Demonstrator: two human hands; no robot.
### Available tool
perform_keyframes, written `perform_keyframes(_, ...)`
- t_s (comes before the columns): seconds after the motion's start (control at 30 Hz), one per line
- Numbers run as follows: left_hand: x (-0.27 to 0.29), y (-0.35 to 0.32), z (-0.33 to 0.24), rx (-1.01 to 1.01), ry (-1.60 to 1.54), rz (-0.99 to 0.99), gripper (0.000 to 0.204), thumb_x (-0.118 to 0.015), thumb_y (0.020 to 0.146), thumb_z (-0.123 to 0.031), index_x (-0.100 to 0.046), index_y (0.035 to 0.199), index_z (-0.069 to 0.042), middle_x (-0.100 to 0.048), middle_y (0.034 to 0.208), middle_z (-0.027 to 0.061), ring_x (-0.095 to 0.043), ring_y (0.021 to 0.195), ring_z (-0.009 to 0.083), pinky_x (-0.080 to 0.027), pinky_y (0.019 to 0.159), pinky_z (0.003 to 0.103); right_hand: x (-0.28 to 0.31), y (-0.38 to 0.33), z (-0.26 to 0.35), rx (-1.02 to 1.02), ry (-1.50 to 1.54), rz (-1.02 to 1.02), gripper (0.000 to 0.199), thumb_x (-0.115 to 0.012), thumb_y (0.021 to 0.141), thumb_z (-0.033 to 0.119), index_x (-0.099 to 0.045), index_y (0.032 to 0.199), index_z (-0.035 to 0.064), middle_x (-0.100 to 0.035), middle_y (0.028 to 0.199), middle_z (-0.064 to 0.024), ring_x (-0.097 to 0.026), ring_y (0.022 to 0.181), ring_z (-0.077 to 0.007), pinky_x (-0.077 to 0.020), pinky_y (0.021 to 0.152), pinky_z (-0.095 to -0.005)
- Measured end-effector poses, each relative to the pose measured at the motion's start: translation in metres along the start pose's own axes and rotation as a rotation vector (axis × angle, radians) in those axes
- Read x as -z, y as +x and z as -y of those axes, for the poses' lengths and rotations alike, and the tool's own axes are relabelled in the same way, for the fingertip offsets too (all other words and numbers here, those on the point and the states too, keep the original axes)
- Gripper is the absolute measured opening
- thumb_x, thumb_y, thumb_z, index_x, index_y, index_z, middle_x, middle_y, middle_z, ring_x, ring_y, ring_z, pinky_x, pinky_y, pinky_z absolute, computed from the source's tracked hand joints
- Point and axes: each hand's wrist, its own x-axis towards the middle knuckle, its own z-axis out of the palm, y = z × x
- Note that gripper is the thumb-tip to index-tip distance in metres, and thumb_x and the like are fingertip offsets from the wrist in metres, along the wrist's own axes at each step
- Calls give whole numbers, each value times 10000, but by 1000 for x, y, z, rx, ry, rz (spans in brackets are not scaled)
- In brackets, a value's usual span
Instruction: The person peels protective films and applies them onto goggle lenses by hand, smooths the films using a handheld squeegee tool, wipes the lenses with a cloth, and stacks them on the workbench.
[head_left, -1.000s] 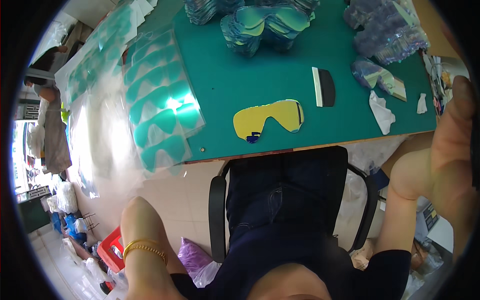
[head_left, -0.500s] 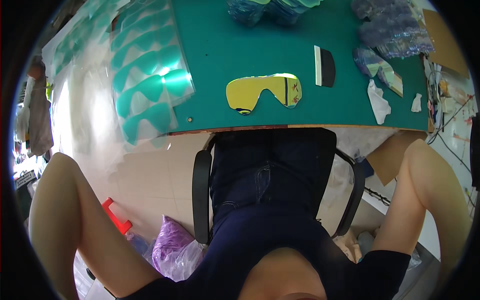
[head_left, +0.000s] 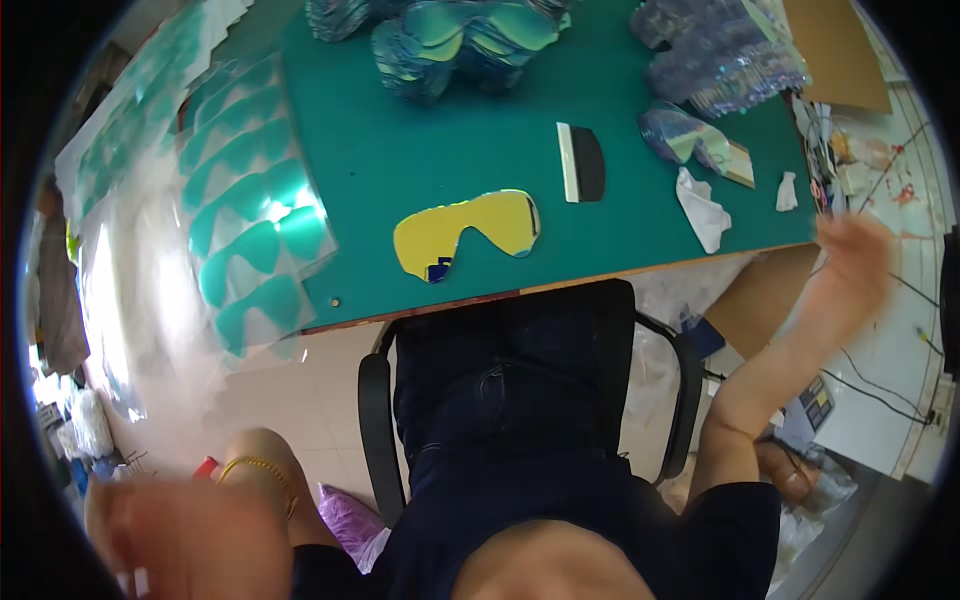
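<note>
A yellow mirrored goggle lens (head_left: pixel 468 232) lies on the green work mat (head_left: pixel 400 150) near the table's front edge, touched by neither hand. My left hand (head_left: pixel 190 535) is raised at the lower left, close to the camera and smeared by motion; its fingers cannot be made out. Off the table's right end, my right hand (head_left: pixel 855 262) is lifted and blurred, nearest to a small white cloth piece (head_left: pixel 787 192). To the right of the lens rests a black scraper with a white edge (head_left: pixel 582 163). A larger white cloth (head_left: pixel 703 210) lies beyond it.
Stacked lenses (head_left: pixel 465 45) stand at the back, with more wrapped lenses (head_left: pixel 720 60) at the back right. Clear sheets with green lens-shaped films (head_left: pixel 250 250) cover the left side. A chair armrest (head_left: pixel 380 430) is in front of the table. Cables (head_left: pixel 880 400) run at the right.
Both hands have come into view: the left at the lower left, the right at the table's right end. The view has shifted, so the tabletop appears tilted. The lens stays on the mat.
</note>
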Motion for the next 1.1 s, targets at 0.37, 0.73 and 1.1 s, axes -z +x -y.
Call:
perform_keyframes(0.37,-5,-83,142,901,1059,1071,685,-865,673,-238,-601,1267,-24,-530,1175,121,-493,1066,313,-456,915,394,-5,-65,-133,-197,-820,361,206,-644,932,62,-668,1108,-42,-678,1068,-78,-627,924,-155,-491,805,-275)
perform_keyframes(0.73,2,-99,147,874,1071,1095,669,-882,604,-269,-655,1204,-80,-519,1114,55,-482,981,271,-435,874,389,-210,-102,-111,460,-235,1034,212,-762,708,-1,-624,868,15,-576,842,-77,-580,746,-255,-489,633,-357)
perform_keyframes(1.1,5,-98,150,858,1051,1060,867,-906,525,-196,-566,1318,-118,-546,1092,56,-507,970,277,-439,847,387,-219,-91,-124,444,-286,983,230,-766,681,-22,-604,838,19,-572,816,-77,-573,721,-269,-477,637,-358)
